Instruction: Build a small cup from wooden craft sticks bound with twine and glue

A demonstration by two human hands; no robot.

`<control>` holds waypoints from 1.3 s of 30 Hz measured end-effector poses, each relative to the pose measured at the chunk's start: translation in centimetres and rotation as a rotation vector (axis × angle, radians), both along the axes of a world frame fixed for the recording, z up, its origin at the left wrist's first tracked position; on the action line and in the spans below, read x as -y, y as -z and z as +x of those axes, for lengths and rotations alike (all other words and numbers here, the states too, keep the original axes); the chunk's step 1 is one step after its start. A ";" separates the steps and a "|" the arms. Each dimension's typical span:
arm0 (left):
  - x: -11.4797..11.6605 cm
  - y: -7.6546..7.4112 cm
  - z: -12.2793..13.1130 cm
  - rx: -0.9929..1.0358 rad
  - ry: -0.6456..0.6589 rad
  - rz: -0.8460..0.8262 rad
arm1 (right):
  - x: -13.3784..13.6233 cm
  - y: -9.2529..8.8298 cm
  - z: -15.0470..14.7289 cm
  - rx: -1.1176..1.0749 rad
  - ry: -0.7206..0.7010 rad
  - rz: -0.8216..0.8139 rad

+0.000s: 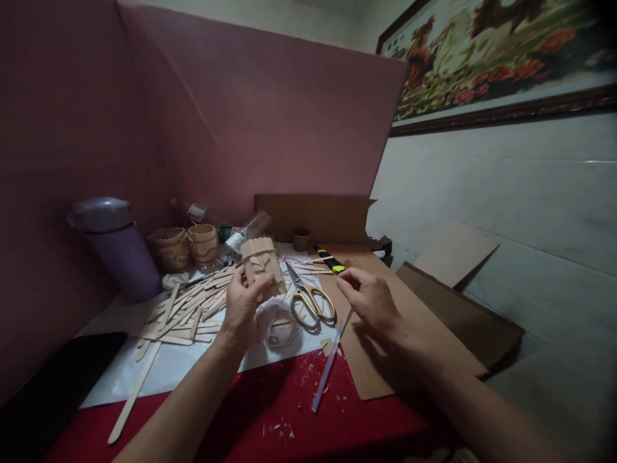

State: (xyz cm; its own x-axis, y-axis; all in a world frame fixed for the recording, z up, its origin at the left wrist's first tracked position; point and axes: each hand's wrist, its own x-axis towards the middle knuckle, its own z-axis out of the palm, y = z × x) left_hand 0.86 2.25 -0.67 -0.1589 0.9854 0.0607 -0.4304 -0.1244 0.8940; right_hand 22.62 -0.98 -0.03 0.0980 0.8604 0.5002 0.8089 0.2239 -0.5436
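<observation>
My left hand (245, 302) is closed around a small cup-shaped piece made of wooden craft sticks (261, 258), held upright above the table. My right hand (369, 297) hovers to the right of it with fingers curled in a pinch; what it holds, if anything, I cannot make out. A thin clear stick (330, 361) lies slanted just under that hand. Gold-handled scissors (308, 297) lie between my two hands. A pile of loose craft sticks (187, 310) is spread to the left.
A purple lidded tumbler (118, 247) stands at the left, with two small stick-built cups (187, 245) behind the pile. A plastic bottle (245, 233) lies on its side. Brown cardboard sheets (380, 321) cover the right. A yellow-black cutter (331, 258) lies near a cardboard box wall (315, 215).
</observation>
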 end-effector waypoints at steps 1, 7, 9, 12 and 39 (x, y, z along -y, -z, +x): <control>-0.2 -0.1 -0.1 0.010 -0.042 0.015 | -0.4 -0.3 -0.5 0.023 -0.018 -0.026; -0.8 -0.9 -0.9 0.074 -0.249 0.085 | -3.0 -0.7 -2.1 0.179 -0.087 -0.220; -1.2 -0.7 -1.2 0.026 -0.287 0.077 | -3.5 -0.6 -2.3 0.186 -0.109 -0.235; -1.7 -0.1 -1.5 -0.140 -0.285 0.005 | -3.8 -0.4 -2.3 0.191 -0.123 -0.255; -4.4 -0.7 -5.0 -0.212 -0.715 0.044 | -2.1 1.5 -14.1 0.465 -0.449 -0.354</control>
State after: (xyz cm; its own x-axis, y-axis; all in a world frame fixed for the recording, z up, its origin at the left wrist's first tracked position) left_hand -4.12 6.67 0.04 -0.7408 0.6419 0.1979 -0.0501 -0.3466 0.9367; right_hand 8.54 1.16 -1.56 -0.4563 0.8853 0.0891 0.8453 0.4626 -0.2675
